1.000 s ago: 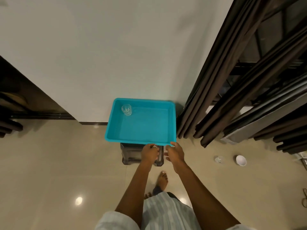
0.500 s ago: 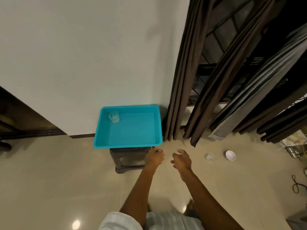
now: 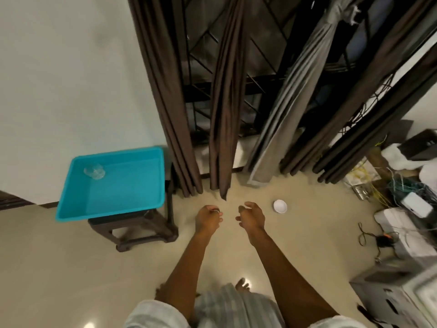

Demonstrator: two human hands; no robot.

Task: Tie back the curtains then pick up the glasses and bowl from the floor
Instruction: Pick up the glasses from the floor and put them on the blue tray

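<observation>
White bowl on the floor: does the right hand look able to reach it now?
Probably yes: the white bowl lies on open floor just right of the empty right hand, nothing between them.

A turquoise plastic tray [image 3: 125, 188] sits on a dark wooden stool [image 3: 144, 230] against a plain white wall [image 3: 71, 79]. To the right, a dark metal window grille [image 3: 201, 67] crosses black glass. In the right corner lies a jumble: tangled yellow and green cables [image 3: 402, 185], a white box [image 3: 416, 204], a grey carton [image 3: 390, 299] nearest the camera, and a black cord [image 3: 369, 235] loose beside them.
</observation>
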